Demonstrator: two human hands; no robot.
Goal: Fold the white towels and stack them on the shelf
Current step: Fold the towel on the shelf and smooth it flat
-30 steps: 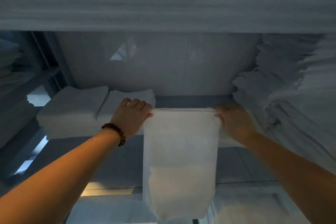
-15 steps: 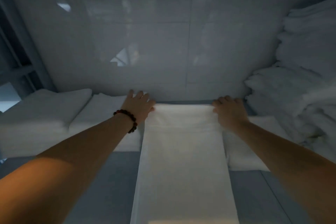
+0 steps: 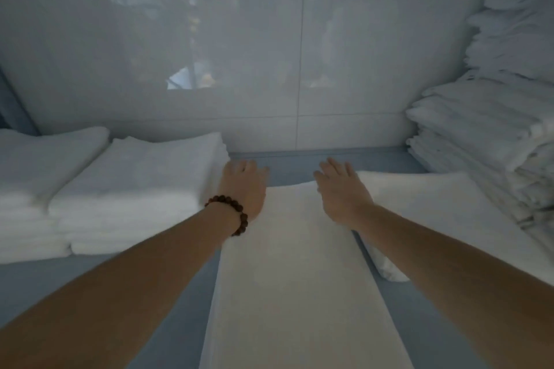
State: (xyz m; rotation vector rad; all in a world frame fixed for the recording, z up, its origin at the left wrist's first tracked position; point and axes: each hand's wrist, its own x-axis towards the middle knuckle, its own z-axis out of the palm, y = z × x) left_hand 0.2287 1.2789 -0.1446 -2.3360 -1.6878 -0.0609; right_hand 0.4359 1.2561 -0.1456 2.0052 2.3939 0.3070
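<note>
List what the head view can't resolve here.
Head view:
middle towel: near end cut off by the bottom edge.
left hand, right hand: palms face down, so contact with the towel is hidden.
right stack: top cut by the frame edge, layers blur together.
wall reflection: too blurred to identify.

hands (image 3: 244, 189) (image 3: 341, 195): 2 | bead bracelet (image 3: 236, 216): 1 | laid-out towel (image 3: 296, 278): 1 | folded towel piles (image 3: 36, 174) (image 3: 141, 186) (image 3: 443, 213) (image 3: 494, 135): 4
</note>
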